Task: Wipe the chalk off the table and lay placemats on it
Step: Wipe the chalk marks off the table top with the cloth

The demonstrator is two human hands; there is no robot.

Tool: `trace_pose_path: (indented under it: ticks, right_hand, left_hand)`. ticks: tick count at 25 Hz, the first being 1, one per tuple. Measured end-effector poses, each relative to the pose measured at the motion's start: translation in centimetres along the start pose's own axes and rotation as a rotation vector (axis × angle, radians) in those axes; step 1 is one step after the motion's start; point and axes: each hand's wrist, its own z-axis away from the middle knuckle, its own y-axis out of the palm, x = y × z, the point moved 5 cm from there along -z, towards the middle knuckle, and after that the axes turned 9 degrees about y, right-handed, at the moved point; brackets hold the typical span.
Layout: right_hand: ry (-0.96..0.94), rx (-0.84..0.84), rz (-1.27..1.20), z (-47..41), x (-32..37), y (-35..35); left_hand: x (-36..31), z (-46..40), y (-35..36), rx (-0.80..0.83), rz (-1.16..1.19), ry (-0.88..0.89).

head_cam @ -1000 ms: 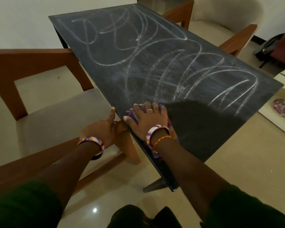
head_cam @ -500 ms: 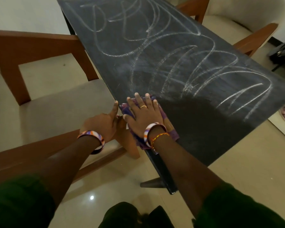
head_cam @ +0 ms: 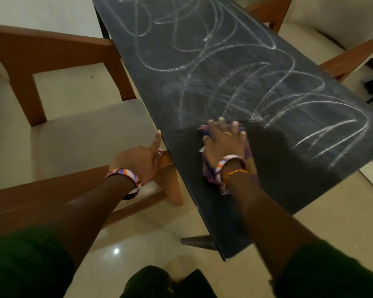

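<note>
1. Since half a second ago the right hand (head_cam: pixel 223 143) has slid the cloth (head_cam: pixel 249 150) away from the table's left edge toward the middle of the top, up to the nearest chalk loops; the left hand (head_cam: pixel 138 160) has stayed at that edge.
2. The right hand lies flat with fingers spread, pressing the purple cloth against the dark table (head_cam: pixel 202 67) — the cloth shows around the fingertips and beneath the wrist.
3. The left hand rests between the table's edge and the wooden chair (head_cam: pixel 58 117), one finger stretched along the edge; whether its other fingers grip anything I cannot tell.
4. The near end of the top looks wiped dark, while the chalk scribbles (head_cam: pixel 267 82) cover the rest — so most wiping remains, and no placemats are in view.
5. The cloth looks soft, light and limp; it would likely bunch if pinched, so a flat palm over its middle with steady downward pressure seems the best hold.
</note>
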Motion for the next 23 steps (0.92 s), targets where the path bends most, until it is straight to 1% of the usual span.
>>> trace_pose_path:
  ticks: [1, 2, 3, 4, 5, 7, 9, 10, 11, 12, 13, 15, 16, 17, 18, 19, 20, 21, 23]
  right_hand:
    - [-0.144, 0.022, -0.022, 1.7, 2.9, 0.7]
    - [-0.246, 0.062, -0.034, 2.9, 4.8, 1.3]
    - [-0.300, 0.090, -0.020, 2.9, 5.3, 1.3]
    - [-0.294, 0.088, 0.002, 2.0, 4.4, 0.9]
    - [-0.226, 0.057, 0.030, 0.6, 2.2, 0.4]
    - [0.013, -0.006, 0.026, -2.0, -4.4, -1.0]
    - [0.257, 0.000, -0.034, -3.2, -10.6, -2.6]
    - [0.342, 0.007, -0.057, -3.1, -12.0, -3.0]
    - [0.387, -0.003, -0.053, -3.0, -11.8, -3.0]
    - [0.364, -0.023, -0.032, -2.7, -10.0, -2.7]
    - [0.279, -0.030, -0.011, -2.2, -7.2, -1.9]
    - [-0.019, -0.018, -0.019, 0.1, 0.2, 0.0]
    - [-0.164, 0.021, -0.046, 1.6, 3.3, 0.8]
    - [-0.263, 0.065, -0.053, 2.6, 5.3, 1.4]
    - [-0.306, 0.082, -0.034, 2.4, 5.6, 1.3]
    - [-0.282, 0.067, -0.008, 1.2, 4.4, 0.8]
    - [-0.203, 0.033, 0.022, -0.4, 1.9, 0.4]
    - [-0.093, -0.002, 0.034, -1.8, -1.1, -0.2]
    - [0.155, -0.020, -0.003, -4.2, -7.5, -2.0]
  left_hand:
    - [-0.1, 0.1, -0.2, 0.006, 0.022, -0.004]
    - [-0.1, 0.2, -0.3, 0.010, 0.037, -0.009]
    - [-0.1, 0.2, -0.4, 0.012, 0.046, -0.013]
    - [-0.1, 0.3, -0.5, 0.012, 0.047, -0.012]
    - [-0.1, 0.3, -0.5, 0.008, 0.044, -0.011]
    - [-0.1, 0.2, -0.6, -0.007, 0.035, -0.012]
    - [-0.1, 0.2, -0.5, -0.009, 0.017, -0.007]
    - [0.0, 0.2, -0.4, -0.006, 0.009, -0.002]
    - [0.0, 0.2, -0.3, -0.004, 0.006, 0.003]
    - [0.0, 0.1, -0.3, -0.002, 0.006, 0.006]
    - [0.0, 0.1, -0.3, 0.000, 0.004, 0.009]
    - [0.0, 0.1, -0.3, 0.007, 0.016, 0.005]
    - [0.0, 0.1, -0.3, 0.011, 0.030, -0.002]
    - [0.0, 0.1, -0.3, 0.016, 0.041, -0.006]
    - [0.0, 0.1, -0.3, 0.019, 0.046, -0.007]
    - [0.1, 0.1, -0.3, 0.020, 0.044, -0.003]
    - [0.1, 0.1, -0.3, 0.015, 0.038, 0.002]
    - [0.2, 0.1, -0.3, 0.008, 0.031, 0.005]
    - [0.3, 0.1, -0.1, -0.004, 0.027, 0.010]
